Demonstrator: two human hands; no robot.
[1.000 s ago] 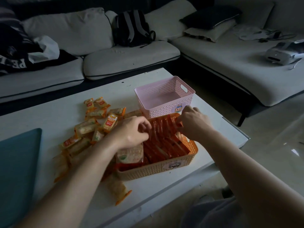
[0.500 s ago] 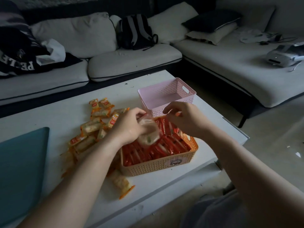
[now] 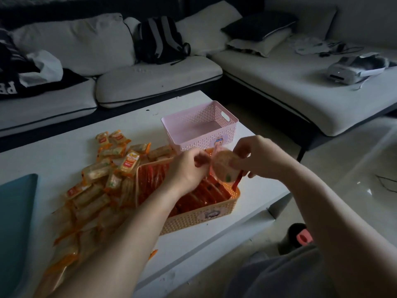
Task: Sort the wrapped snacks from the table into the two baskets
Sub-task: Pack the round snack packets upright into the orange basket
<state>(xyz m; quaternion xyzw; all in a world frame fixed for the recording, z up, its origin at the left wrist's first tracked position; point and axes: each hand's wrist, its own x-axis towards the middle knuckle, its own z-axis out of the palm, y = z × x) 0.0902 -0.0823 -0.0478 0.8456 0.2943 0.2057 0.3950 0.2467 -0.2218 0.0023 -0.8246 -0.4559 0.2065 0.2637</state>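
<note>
My left hand point(image 3: 187, 168) and my right hand point(image 3: 260, 158) hold one wrapped round cracker point(image 3: 223, 168) between them. It hangs above the far end of the tan basket point(image 3: 193, 221), just in front of the pink basket point(image 3: 199, 139). My left fingers pinch the wrapper's left edge and my right fingers grip its right side. Several red wrapped snacks point(image 3: 193, 200) lie in the tan basket. Nothing shows inside the pink basket. A pile of orange-ended cracker packs point(image 3: 96, 190) lies on the white table point(image 3: 53, 151), left of the tan basket.
A teal mat point(image 3: 15, 211) lies on the table's left. A grey sofa point(image 3: 150, 82) with a black backpack point(image 3: 159, 39) wraps around the back and right. A dark bottle with a pink lid point(image 3: 296, 238) stands on the floor by my knee.
My left hand lifted a cracker pack out of the tan basket and carried it right and up. My right hand has now taken hold of its other side.
</note>
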